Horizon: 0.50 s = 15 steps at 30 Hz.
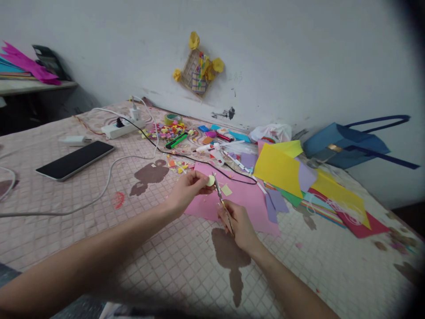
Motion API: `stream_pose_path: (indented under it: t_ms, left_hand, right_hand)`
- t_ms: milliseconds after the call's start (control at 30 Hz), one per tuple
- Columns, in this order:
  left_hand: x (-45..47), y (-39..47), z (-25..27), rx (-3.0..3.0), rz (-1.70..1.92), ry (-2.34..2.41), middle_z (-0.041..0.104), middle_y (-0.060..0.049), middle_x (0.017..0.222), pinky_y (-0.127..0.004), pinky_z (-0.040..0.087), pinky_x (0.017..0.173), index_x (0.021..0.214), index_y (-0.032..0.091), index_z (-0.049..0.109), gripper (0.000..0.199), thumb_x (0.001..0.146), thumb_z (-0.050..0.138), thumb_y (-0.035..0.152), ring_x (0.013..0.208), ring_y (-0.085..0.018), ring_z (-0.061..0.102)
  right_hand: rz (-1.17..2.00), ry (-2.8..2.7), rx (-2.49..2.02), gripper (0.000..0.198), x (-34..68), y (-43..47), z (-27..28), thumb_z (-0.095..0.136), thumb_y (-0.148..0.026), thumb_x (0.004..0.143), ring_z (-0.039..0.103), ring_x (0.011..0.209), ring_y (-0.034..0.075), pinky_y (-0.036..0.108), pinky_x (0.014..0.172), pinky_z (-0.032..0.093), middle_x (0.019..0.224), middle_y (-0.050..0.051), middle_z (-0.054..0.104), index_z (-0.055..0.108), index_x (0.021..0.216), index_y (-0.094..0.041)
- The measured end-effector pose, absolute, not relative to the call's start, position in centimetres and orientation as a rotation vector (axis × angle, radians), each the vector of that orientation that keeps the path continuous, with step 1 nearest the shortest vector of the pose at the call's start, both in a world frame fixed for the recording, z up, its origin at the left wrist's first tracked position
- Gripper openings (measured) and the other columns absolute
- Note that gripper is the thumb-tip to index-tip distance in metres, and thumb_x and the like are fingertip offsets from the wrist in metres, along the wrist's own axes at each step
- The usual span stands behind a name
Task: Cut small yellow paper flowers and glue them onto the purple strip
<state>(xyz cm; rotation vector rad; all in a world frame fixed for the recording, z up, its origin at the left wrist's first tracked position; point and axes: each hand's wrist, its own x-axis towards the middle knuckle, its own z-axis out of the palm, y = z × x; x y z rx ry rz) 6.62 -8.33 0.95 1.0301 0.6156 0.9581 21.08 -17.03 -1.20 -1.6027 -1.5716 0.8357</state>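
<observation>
Between the thumb and fingers of my left hand (194, 185) is a small pale yellow piece of paper (211, 180) with a rounded edge. My right hand (239, 221) is wrapped round the handles of a pair of scissors (218, 189), whose blades point up beside the paper piece. Whether the blades touch the paper I cannot tell. Beneath both hands a pink sheet (245, 201) lies on the table, with a pale yellow square scrap (226, 190) on it.
Behind my hands lie a green cutter (177, 141), a glue gun (217, 156) and a heap of small paper cutouts (166, 131). A black cable (195, 159) crosses the pink sheet. Coloured sheets (279, 168) and a blue bag (345, 144) are right; a phone (76, 160) and power strip (122, 128) left.
</observation>
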Motion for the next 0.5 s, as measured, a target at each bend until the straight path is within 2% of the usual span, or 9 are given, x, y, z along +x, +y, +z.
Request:
stream_pose_path:
  t_ms: [500]
  left_hand:
    - [6.45,-8.04,1.20,1.041,0.965,0.627,0.062,-0.001,0.069,-0.029,0.050,0.073,0.073,0.013,0.053,0.016,0.073,0.064,0.024,0.066,-0.011,0.062]
  right_hand:
    - [0.864,-1.555,-1.600,0.039,21.06,-17.06,-0.78,0.041,-0.049,0.086,0.036,0.041,0.009,0.021,0.040,0.030,0.049,-0.005,0.036,0.040,0.060,-0.020]
